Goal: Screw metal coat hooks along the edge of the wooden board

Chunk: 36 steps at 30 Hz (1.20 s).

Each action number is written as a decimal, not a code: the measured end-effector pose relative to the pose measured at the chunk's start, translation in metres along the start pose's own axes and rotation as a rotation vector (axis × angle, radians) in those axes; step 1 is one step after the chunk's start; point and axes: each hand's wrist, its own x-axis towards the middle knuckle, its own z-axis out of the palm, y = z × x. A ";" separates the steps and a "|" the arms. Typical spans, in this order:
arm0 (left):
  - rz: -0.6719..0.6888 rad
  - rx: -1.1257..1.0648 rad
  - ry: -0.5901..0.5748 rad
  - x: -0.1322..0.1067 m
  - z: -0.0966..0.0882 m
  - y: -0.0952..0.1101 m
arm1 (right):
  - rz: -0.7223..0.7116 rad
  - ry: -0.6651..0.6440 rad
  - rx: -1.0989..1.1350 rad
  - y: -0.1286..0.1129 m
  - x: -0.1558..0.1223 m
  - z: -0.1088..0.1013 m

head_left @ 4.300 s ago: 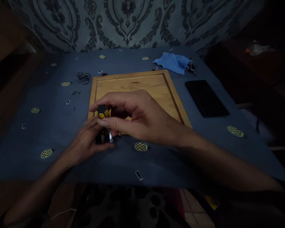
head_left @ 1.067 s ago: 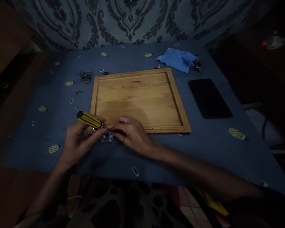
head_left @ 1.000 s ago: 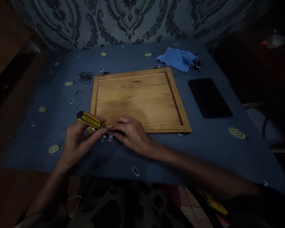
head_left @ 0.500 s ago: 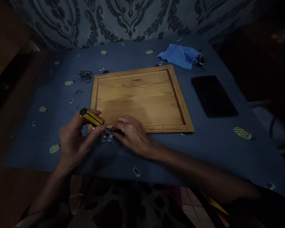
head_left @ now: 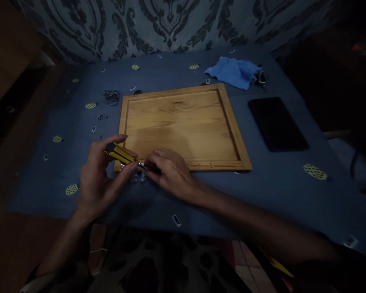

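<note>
My left hand (head_left: 99, 177) grips a black and yellow screwdriver (head_left: 119, 153), with its tip pointing right toward a small metal part (head_left: 141, 174) at the near left corner of the wooden tray (head_left: 183, 158). My right hand (head_left: 169, 173) is closed in a pinch at that same spot, fingers pressed on the metal part. What exactly the fingertips hold is too dim to make out.
A blue cloth (head_left: 234, 72) and a metal clip lie at the back right. A black phone (head_left: 277, 124) rests right of the tray. Yellow perforated discs (head_left: 315, 171), small metal bits (head_left: 111, 96) and tiny tags (head_left: 177, 220) are scattered over the blue table cover.
Since four seconds ago the screwdriver went from upright under my right hand to slanted in my left hand. In the last second my left fingers shifted on the handle; my view drifted slightly.
</note>
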 end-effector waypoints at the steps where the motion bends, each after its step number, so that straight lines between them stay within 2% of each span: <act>1: 0.004 -0.002 -0.002 0.000 0.000 0.000 | 0.004 -0.001 -0.002 -0.001 0.000 0.001; 20: 0.047 0.037 -0.007 0.000 -0.001 0.001 | 0.016 -0.001 -0.018 -0.006 -0.002 0.004; 36: -0.013 0.010 -0.064 0.003 -0.003 -0.002 | 0.028 0.023 0.000 -0.006 -0.003 0.001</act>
